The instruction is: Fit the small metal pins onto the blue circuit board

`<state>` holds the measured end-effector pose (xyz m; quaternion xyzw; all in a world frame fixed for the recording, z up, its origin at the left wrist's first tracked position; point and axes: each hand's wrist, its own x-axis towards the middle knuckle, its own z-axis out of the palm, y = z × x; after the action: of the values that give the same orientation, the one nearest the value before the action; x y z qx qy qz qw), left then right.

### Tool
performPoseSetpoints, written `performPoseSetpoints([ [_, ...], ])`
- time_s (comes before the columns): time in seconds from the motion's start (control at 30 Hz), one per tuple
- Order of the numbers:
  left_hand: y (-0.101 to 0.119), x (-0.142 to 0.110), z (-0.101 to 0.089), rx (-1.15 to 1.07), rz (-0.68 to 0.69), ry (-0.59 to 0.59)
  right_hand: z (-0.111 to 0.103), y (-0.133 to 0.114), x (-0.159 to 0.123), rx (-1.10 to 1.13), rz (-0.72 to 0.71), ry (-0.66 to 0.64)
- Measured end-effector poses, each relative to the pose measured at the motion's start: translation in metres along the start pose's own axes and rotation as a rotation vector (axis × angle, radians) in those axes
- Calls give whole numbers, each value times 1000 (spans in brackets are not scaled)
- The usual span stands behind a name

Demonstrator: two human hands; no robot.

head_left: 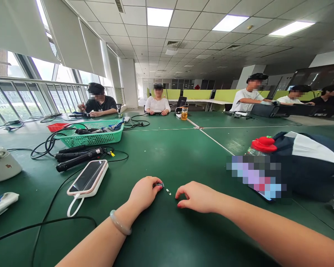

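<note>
2 bare hands over the green bench (161,233); 1 small white strip (168,191) lies flat on it, in the gap between them, touching neither.

Left hand (144,193): thumb and index together, clamped on a small dark part (160,185). The part's free edge sticks out rightward past the fingertips, just beside the strip's far end. What the part is, I cannot settle; it is small and half covered by the fingers.

Right hand (197,196): holds nothing. Thumb and index apart, curled, the opening turned left toward the strip.

Key relation: from the right fingers the strip lies to the left and slightly farther out than the thumb tip. From the left fingers it lies right and a little nearer the wearer. Long axis diagonal, far-left to near-right: 1 end toward the held part, the other toward the right fingers' opening. Both hands near; little to choose between the 2 gaps, though only the right hand is unloaded.

Surroundings: phone (89,178) well left, basket (90,139) beyond it. Bench around the strip bare.
</note>
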<state>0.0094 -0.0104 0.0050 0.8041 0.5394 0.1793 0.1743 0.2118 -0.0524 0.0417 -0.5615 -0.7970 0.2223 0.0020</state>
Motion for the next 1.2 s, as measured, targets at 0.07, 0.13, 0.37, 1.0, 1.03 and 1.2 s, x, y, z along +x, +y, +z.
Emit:
performPoseSetpoints([
  [0.07,1,-1,-1,8,2,-1,5,-1,6,-80,13,76],
  [0.13,2,-1,-1,14,5,-2,9,-4,12,-129,15,154],
  [0.37,1,-1,-1,9,16,6,19,-19,26,-82,78,198],
  [1.0,-1,1,0,7,27,21,38,7,40,235,-74,295],
  [1.03,-1,1,0,7,24,19,39,7,40,234,-69,306],
  [1.2,0,1,0,17,10,18,42,6,42,194,-72,326],
])
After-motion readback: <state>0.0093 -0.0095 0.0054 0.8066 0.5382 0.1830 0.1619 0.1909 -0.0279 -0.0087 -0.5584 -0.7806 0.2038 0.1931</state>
